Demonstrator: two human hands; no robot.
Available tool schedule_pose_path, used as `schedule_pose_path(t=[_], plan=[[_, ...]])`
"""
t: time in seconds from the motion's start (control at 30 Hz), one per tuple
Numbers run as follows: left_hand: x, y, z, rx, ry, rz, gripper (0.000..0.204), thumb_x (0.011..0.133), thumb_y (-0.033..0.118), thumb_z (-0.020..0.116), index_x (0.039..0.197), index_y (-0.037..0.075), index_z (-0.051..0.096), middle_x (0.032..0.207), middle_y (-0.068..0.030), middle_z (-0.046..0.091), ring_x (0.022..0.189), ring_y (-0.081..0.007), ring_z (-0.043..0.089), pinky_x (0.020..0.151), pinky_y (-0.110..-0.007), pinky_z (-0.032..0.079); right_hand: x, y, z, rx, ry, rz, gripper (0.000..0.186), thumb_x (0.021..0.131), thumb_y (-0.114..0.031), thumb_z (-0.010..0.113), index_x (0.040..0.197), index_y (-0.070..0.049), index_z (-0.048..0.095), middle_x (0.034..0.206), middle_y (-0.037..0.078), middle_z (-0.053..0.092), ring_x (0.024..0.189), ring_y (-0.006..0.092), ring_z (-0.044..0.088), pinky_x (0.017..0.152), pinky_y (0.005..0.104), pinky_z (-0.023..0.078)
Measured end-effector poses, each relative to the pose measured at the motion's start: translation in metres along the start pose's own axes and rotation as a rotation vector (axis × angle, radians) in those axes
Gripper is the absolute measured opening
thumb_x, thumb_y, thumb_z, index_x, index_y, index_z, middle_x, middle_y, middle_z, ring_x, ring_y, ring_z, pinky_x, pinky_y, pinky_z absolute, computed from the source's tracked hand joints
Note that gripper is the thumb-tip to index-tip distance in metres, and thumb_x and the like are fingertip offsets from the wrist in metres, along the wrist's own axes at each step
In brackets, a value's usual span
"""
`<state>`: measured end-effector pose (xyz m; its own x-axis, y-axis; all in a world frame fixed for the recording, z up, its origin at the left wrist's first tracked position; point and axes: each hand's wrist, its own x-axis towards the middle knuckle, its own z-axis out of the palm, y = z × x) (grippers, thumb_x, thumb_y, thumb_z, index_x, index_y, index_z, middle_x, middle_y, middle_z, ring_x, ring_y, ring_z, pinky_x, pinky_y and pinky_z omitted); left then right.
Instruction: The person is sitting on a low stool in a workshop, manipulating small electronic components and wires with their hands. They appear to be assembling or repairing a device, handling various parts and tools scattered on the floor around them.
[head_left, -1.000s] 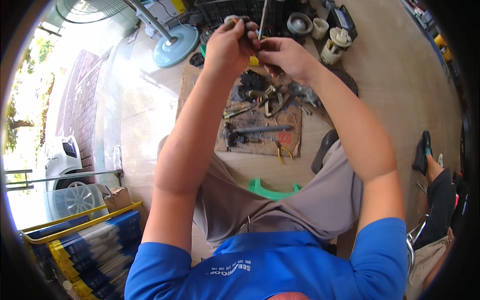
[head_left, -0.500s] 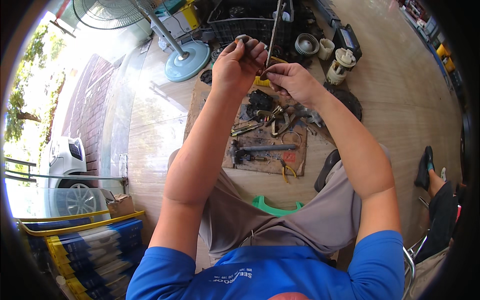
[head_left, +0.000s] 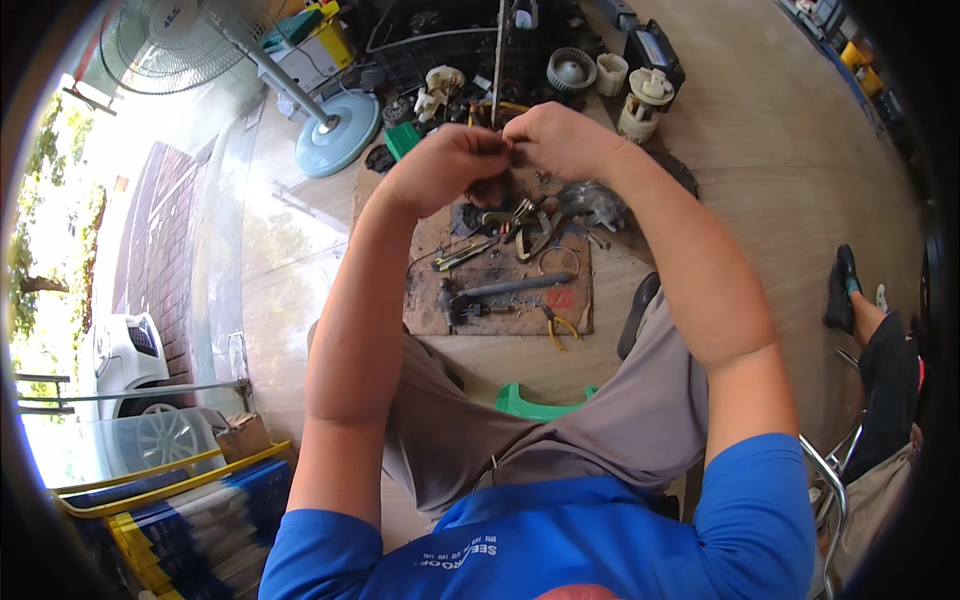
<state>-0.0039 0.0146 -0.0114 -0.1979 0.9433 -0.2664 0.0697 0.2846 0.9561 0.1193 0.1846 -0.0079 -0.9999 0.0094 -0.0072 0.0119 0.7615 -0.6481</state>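
My two hands meet above the far part of a stained cardboard sheet (head_left: 480, 322). My left hand (head_left: 450, 168) is closed, its fingers blurred and partly in shadow. Against it, my right hand (head_left: 560, 142) pinches with thumb and fingers; whatever lies between the fingertips is too small and hidden to name. A thin rod-like strip (head_left: 498, 65) rises just beyond the fingertips; whether either hand touches it I cannot tell. Below the hands lie a hammer (head_left: 515, 286), yellow-handled pliers (head_left: 561, 329), several metal tools (head_left: 525, 222) and a greyish metal part (head_left: 597, 204).
A pedestal fan (head_left: 335, 135) stands far left, near a green object (head_left: 402, 140). Behind are a black crate (head_left: 400, 52), a blower wheel (head_left: 571, 70) and a white pump-like part (head_left: 647, 100). A green stool (head_left: 540, 403) is between my legs. Another person's leg (head_left: 872, 335) shows at right.
My hands have come closer together and lower, the left turning its back upward. The view has shifted, so the surroundings sit further left. A green object now shows beside my left hand.
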Motion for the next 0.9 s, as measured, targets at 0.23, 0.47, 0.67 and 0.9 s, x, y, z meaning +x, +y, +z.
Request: schedule_pose_path(t=[0.23, 0.47, 0.67, 0.9], plan=[[0.008, -0.012, 0.017, 0.372, 0.158, 0.006, 0.02, 0.094, 0.004, 0.06, 0.11, -0.001, 0.071, 0.084, -0.0043, 0.072, 0.07, -0.011, 0.065, 0.066, -0.026, 0.053, 0.006, 0.006, 0.008, -0.208, 0.179, 0.003, 0.021, 0.089, -0.023, 0.06, 0.091, -0.005, 0.071, 0.093, 0.019, 0.07, 0.094, 0.037, 0.066, 0.084, 0.0453, 0.052], [0.014, -0.015, 0.016, 0.277, 0.341, 0.05, 0.019, 0.093, 0.006, 0.061, 0.108, -0.003, 0.07, 0.082, -0.0068, 0.071, 0.069, -0.0137, 0.065, 0.067, -0.029, 0.053, 0.003, -0.006, 0.007, -0.101, 0.281, -0.007, 0.022, 0.091, -0.022, 0.059, 0.09, -0.002, 0.069, 0.093, 0.02, 0.069, 0.095, 0.0371, 0.066, 0.086, 0.0451, 0.052], [0.019, -0.013, 0.022, 0.171, 0.408, 0.106, 0.02, 0.094, 0.007, 0.062, 0.11, -0.002, 0.07, 0.084, -0.0027, 0.069, 0.07, -0.0093, 0.061, 0.066, -0.026, 0.05, 0.002, 0.002, 0.004, -0.151, 0.345, -0.159, 0.017, 0.087, -0.014, 0.063, 0.096, 0.0, 0.068, 0.092, 0.019, 0.069, 0.089, 0.0369, 0.066, 0.081, 0.0425, 0.052], [0.016, -0.011, 0.029, 0.421, 0.571, 0.224, 0.021, 0.091, 0.009, 0.068, 0.109, 0.0, 0.072, 0.082, -0.0018, 0.07, 0.075, -0.0038, 0.059, 0.068, -0.024, 0.049, -0.004, -0.005, -0.001, -0.029, 0.42, -0.149, 0.017, 0.085, -0.013, 0.066, 0.097, -0.001, 0.07, 0.092, 0.019, 0.07, 0.091, 0.0358, 0.067, 0.082, 0.0412, 0.053]])
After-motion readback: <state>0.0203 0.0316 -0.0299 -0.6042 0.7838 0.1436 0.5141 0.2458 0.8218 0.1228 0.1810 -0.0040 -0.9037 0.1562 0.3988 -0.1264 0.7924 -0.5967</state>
